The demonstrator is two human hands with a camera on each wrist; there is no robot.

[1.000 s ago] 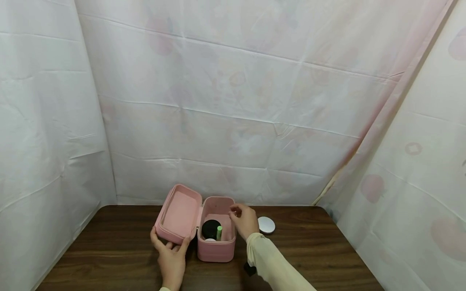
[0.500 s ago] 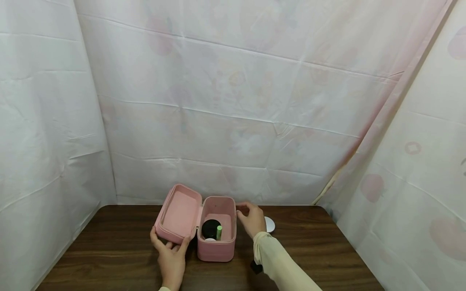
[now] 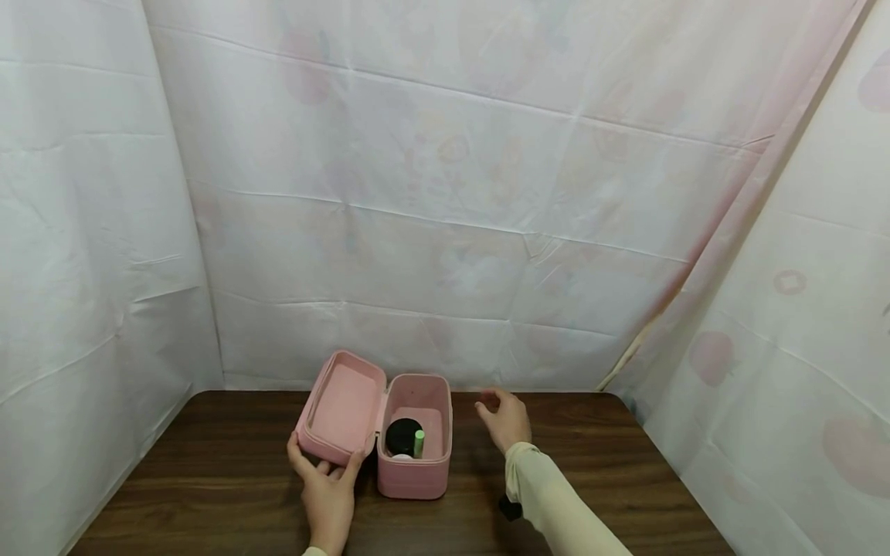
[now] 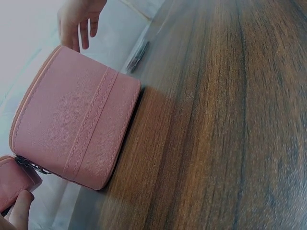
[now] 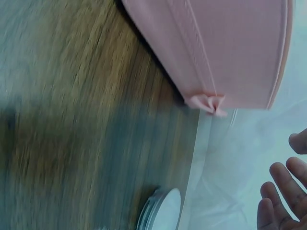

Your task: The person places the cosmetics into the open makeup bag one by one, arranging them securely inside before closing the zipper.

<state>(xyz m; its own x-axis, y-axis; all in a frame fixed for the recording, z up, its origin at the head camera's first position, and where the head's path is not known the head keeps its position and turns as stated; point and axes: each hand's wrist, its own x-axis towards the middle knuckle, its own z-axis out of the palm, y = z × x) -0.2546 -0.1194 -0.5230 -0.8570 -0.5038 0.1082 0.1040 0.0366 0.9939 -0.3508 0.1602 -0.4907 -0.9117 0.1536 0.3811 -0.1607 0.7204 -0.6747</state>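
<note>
A pink zip-up cosmetic case point(image 3: 413, 480) stands on the table with its lid point(image 3: 341, 405) swung out to the left. My left hand point(image 3: 327, 494) grips the lid's near edge, thumb on one side and fingers on the other. Inside the case lie a black round item point(image 3: 402, 436), a small green-capped tube point(image 3: 419, 442) and part of something white point(image 3: 402, 456). To the right of the case hovers my right hand point(image 3: 507, 421), fingers loosely bent and nothing in them. Below it, a white round compact-like item point(image 5: 168, 211) shows in the right wrist view; the hand hides it from the head view.
The dark wooden table point(image 3: 208, 471) has its back edge close behind the case. Pale patterned curtains point(image 3: 445, 232) hang behind and on both sides. A pink bow point(image 5: 208, 103) sits low on the case's side.
My right hand has moved right, from over the case's right rim to beyond it, covering the white round item in the head view. The left hand and lid stay put.
</note>
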